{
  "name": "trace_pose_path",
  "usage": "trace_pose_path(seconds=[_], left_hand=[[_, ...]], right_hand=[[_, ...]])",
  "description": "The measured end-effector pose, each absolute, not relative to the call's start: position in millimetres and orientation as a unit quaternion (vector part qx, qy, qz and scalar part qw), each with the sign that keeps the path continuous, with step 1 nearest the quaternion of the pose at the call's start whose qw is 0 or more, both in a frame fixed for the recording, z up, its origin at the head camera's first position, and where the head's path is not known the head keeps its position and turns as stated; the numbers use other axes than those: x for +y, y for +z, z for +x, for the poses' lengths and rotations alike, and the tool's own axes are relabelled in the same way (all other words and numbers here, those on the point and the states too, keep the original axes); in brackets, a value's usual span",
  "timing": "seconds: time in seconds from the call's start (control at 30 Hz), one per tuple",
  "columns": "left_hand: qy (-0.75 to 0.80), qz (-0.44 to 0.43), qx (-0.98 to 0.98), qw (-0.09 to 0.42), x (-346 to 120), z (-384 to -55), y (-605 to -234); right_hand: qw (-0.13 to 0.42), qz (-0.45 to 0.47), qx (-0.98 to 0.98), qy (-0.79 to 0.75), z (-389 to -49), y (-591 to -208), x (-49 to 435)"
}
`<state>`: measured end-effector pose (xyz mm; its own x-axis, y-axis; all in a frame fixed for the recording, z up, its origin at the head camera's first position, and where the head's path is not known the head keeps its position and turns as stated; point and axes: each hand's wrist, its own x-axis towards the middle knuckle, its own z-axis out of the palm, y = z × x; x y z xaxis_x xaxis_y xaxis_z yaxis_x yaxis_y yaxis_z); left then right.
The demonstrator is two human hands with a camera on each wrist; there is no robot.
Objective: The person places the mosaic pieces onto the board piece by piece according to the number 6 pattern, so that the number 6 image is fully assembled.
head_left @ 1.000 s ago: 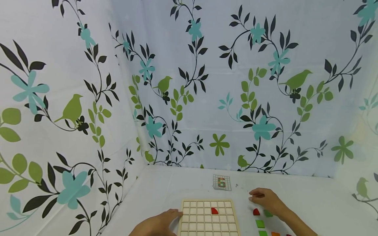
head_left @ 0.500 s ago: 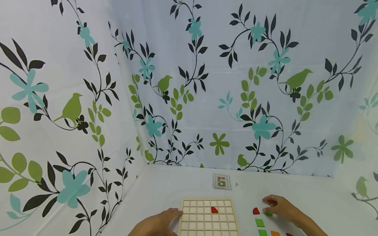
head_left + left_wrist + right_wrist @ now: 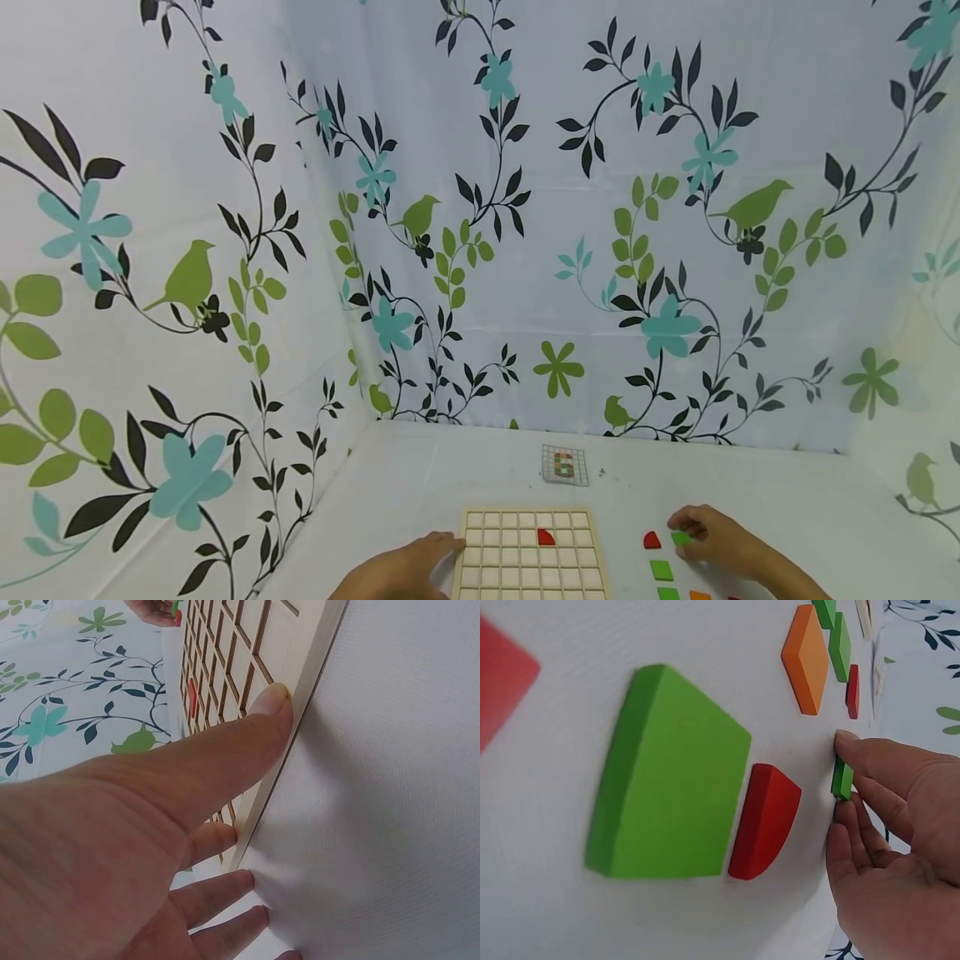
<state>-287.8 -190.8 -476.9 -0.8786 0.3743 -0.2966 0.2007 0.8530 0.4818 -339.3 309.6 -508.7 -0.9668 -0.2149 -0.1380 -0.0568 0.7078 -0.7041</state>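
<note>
"From where is the head view taken?"

"From above the table [image 3: 450, 467], facing forward and down; the curtain [image 3: 517, 292] is seen farther off."

"And the wrist views?"

"The left hand [image 3: 142, 832] and board [image 3: 520, 554] are seen close and sidelong by one, the right hand [image 3: 926, 855] and a green block [image 3: 679, 787] by the other."

"What is shared?"

"The board, by head and left wrist; the right hand, by head and right wrist, and probably, though cropped, at the left wrist view's top."

Cream wooden grid board [image 3: 509, 554], solid-red quarter-round tile [image 3: 546, 537] upon it, white gridded paper card [image 3: 565, 465] with multicoloured centre at the board's one o'clock, solid-green square tile [image 3: 662, 570] and solid-orange flat tile [image 3: 700, 596] at three o'clock, white floral fabric backdrop [image 3: 517, 275] printed turquoise, green and black
</note>
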Motion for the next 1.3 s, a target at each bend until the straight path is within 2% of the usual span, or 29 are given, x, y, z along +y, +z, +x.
trace_pose_path(seconds=[0.3,0.5,0.7,0.87,1.3], left_hand=[[0.229,0.141,0.943,0.197,-188,-286,-476],[0.237,0.150,0.939,0.199,-190,-290,-478],[0.179,0.275,0.931,0.160,-214,-327,-523],[0.177,0.292,0.930,0.138,-226,-348,-556],[0.207,0.255,0.929,0.172,-210,-317,-511]], right_hand=[[0.108,-0.090,0.921,-0.364,-334,-507,312],[0.086,-0.110,0.928,-0.344,-332,-507,312],[0.052,-0.127,0.937,-0.322,-330,-503,311],[0.036,-0.124,0.940,-0.315,-329,-502,308],[0.020,-0.089,0.949,-0.302,-335,-506,294]])
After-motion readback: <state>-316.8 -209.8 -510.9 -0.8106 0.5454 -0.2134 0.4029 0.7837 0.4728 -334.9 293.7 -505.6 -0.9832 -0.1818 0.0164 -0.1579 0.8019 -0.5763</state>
